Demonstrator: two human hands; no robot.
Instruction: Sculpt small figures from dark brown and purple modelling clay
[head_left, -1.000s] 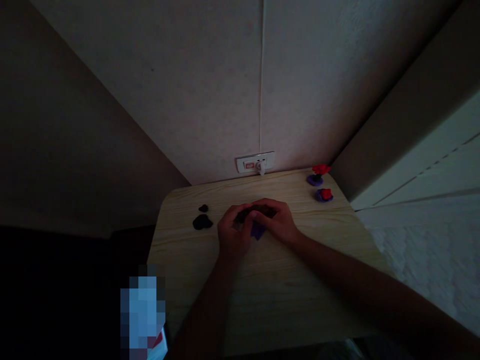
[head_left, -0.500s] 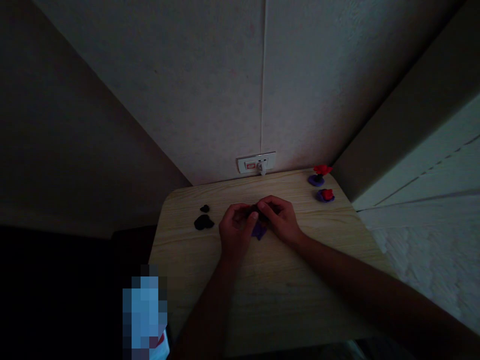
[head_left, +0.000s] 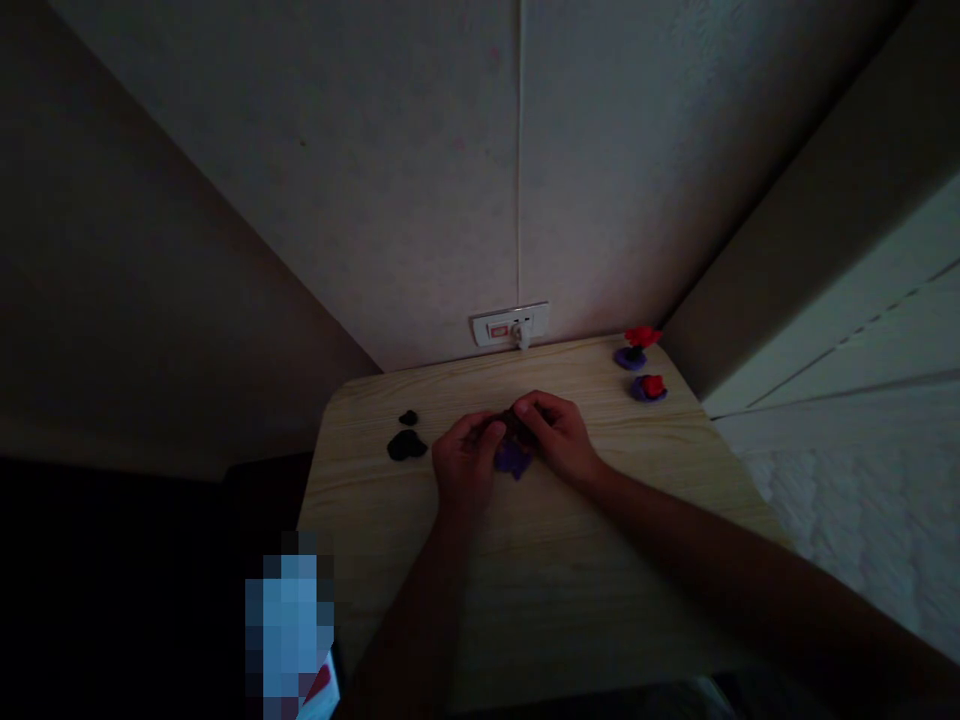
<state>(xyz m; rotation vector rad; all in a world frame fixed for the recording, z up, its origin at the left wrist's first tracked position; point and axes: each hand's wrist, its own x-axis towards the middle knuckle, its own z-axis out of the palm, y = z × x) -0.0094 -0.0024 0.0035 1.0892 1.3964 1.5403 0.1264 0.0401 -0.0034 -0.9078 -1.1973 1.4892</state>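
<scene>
Both my hands meet at the middle of a small light wooden table. My left hand and my right hand pinch a small dark reddish lump of clay between their fingertips. Just under it, a purple clay piece lies on the table, partly hidden by my fingers. The room is dim, so the shape of the lump is hard to make out.
Two black clay lumps lie on the table's left. At the far right corner stand two purple-based pieces with red tops. A wall socket sits at the table's back edge. A white cabinet stands on the right.
My fingers have shifted slightly around the dark lump, and more of the purple piece shows beneath them. The hands stay at the same spot.
</scene>
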